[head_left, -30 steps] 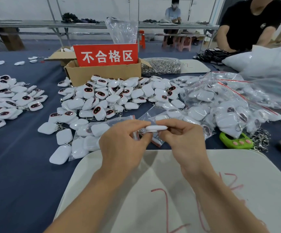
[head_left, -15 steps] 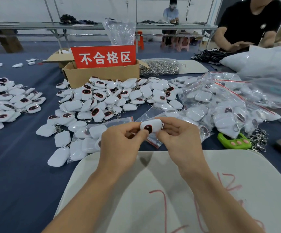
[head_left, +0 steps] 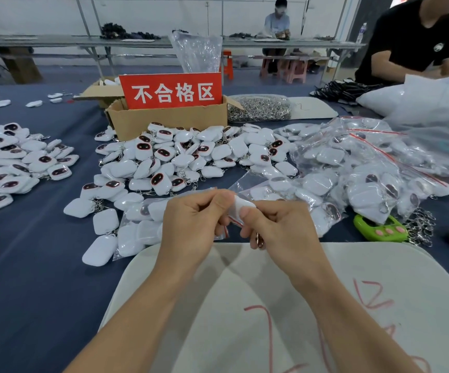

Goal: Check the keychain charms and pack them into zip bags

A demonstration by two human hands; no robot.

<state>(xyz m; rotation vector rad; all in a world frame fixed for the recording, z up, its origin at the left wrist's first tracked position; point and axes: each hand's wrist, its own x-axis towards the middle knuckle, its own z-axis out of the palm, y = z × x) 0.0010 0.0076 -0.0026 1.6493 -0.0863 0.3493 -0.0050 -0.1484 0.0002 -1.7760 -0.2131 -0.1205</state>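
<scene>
Inspection step: left hand (head_left: 191, 224) and right hand (head_left: 281, 232) pinch one charm (head_left: 242, 205) at mat (head_left: 218, 313) far edge; bagging next likely needs zip bag (head_left: 245, 184) opened.

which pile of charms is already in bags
The right pile, inside clear plastic with red strips; the left pile and middle pile lie loose.

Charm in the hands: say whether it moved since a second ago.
Yes: the charm turned in place, thin edge then, broad white side now, no nearer the green keychain.
</scene>
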